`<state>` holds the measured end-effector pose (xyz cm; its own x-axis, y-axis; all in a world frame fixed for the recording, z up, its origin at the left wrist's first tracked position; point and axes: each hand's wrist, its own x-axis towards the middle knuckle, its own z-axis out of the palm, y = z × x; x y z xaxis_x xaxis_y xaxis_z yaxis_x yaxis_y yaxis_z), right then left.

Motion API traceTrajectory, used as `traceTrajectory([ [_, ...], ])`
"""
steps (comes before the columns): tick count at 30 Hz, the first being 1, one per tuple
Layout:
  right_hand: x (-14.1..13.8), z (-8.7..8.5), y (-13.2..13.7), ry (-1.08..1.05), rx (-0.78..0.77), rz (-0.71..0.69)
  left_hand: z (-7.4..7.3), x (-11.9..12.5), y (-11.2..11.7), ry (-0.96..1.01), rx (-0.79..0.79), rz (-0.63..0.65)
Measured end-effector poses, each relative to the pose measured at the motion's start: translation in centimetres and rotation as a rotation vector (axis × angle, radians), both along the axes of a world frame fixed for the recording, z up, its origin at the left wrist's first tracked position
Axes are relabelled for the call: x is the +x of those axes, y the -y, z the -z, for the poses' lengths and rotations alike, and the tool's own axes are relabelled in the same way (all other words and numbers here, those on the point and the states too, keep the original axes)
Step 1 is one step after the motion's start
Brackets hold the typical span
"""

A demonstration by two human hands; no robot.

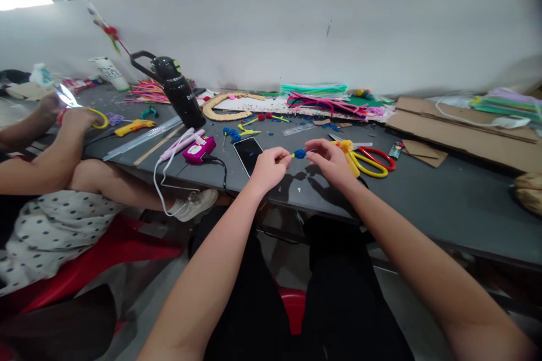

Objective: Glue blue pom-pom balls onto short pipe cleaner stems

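Observation:
A small blue fuzzy pipe-cleaner piece (300,154) with a yellow-green stem end hangs level between my two hands, above the table's front edge. My left hand (271,168) is closed, thumb and index finger pinching the yellow-green end. Curved around the other side, my right hand (329,159) has its thumb and fingertips at the blue tip; how firmly they grip is hard to see. A yellow glue gun (350,159) lies just beyond my right hand, beside yellow-handled scissors (372,168) and red-handled scissors (383,157). A phone (248,153) lies by my left hand.
A black bottle (182,93) stands at the back left, near a magenta box (199,150) with cables. Pink pipe cleaners (326,106) lie along the wall. Cardboard (457,130) covers the right side. On the left, another person's hands (80,115) hold scissors.

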<state>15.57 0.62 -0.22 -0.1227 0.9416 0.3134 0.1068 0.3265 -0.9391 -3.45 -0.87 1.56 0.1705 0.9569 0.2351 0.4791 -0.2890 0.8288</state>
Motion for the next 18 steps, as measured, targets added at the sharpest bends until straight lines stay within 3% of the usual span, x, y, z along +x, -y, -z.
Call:
traceTrajectory([
  [7, -0.2, -0.2, 0.6, -0.047, 0.025, -0.182, 0.4, -0.2, -0.6, 0.204, -0.050, 0.035],
  [10, -0.3, -0.3, 0.8, -0.018, 0.079, -0.156, 0.6, -0.2, -0.8, 0.215, -0.079, 0.055],
  [18, -0.3, -0.3, 1.1, 0.102, 0.165, -0.025, 0.5, -0.1, -0.5, 0.009, 0.012, 0.041],
])
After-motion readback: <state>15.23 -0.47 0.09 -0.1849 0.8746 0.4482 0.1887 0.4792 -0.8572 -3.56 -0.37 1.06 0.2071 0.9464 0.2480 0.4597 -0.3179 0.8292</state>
